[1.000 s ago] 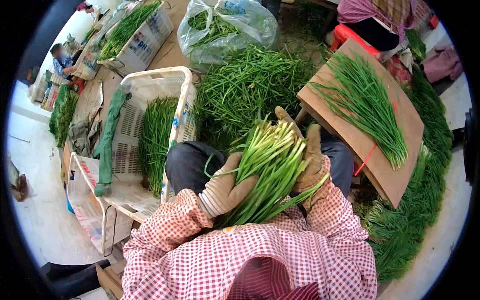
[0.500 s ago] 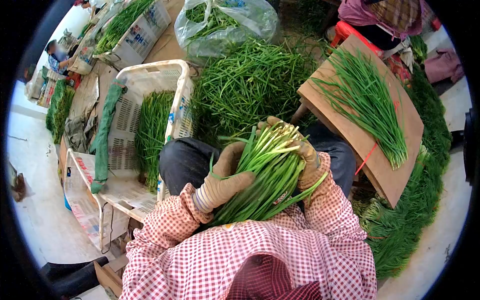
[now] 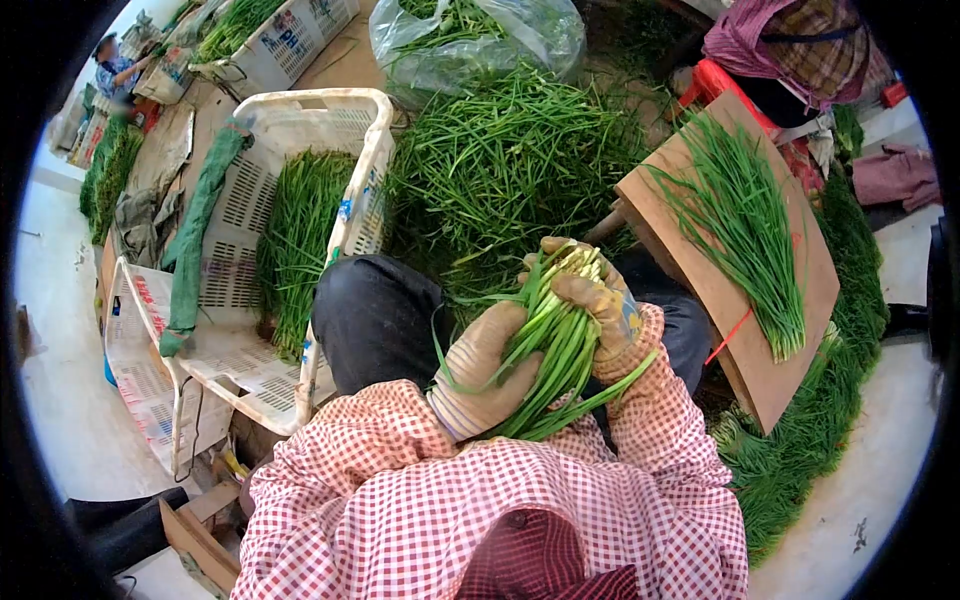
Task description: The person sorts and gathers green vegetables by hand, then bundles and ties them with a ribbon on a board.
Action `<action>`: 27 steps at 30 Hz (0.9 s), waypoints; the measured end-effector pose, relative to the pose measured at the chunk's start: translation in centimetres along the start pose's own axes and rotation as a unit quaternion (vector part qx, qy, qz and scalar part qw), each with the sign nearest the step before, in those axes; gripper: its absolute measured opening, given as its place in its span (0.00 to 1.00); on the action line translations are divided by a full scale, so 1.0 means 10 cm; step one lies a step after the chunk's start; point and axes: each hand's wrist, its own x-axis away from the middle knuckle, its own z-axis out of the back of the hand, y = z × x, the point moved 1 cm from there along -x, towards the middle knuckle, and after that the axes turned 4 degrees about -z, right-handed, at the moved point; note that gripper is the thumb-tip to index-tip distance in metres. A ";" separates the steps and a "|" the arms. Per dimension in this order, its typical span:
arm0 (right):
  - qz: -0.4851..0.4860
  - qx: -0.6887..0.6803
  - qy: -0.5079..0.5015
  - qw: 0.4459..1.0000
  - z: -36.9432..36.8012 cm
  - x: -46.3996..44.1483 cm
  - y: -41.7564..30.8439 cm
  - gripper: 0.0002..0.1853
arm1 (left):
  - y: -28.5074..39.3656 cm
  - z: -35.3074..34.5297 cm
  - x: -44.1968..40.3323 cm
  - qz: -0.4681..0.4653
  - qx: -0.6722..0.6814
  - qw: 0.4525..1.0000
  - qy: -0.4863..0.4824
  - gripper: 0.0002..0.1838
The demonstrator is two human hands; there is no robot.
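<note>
L hand [image 3: 478, 372] & R hand [image 3: 608, 312], fabric-gloved, hold slim grn stalks [image 3: 552, 352], pale-ended.

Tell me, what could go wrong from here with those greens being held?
The bunch, held between the left hand and the right hand, looks ragged, so pieces could slip out if the grip loosens. Any that fall forward might mix into the heap of greens beyond. The red strip poking past the edge of the board could perhaps catch the right sleeve.
</note>
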 end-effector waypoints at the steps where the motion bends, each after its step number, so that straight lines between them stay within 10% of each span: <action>1: -0.012 -0.032 -0.006 0.999 0.00 -0.01 0.01 0.27 | 0.02 0.01 0.02 0.046 0.063 0.997 0.014 0.24; 6: -0.039 -0.112 -0.040 0.992 0.04 -0.05 0.06 0.28 | -0.04 0.25 -0.14 0.302 0.363 0.880 0.039 0.18; 11: -0.022 -0.097 -0.059 0.993 -0.15 -0.07 -0.04 0.35 | -0.31 0.36 -0.65 0.289 0.080 0.946 -0.121 0.19; 16: -0.019 -0.073 -0.133 0.988 -0.16 -0.11 -0.13 0.35 | -0.44 0.28 -0.81 0.284 0.206 0.920 -0.171 0.21; 27: 0.000 -0.009 -0.044 0.999 -0.08 -0.14 -0.06 0.30 | -0.34 -0.06 -0.50 0.264 0.275 0.898 0.220 0.10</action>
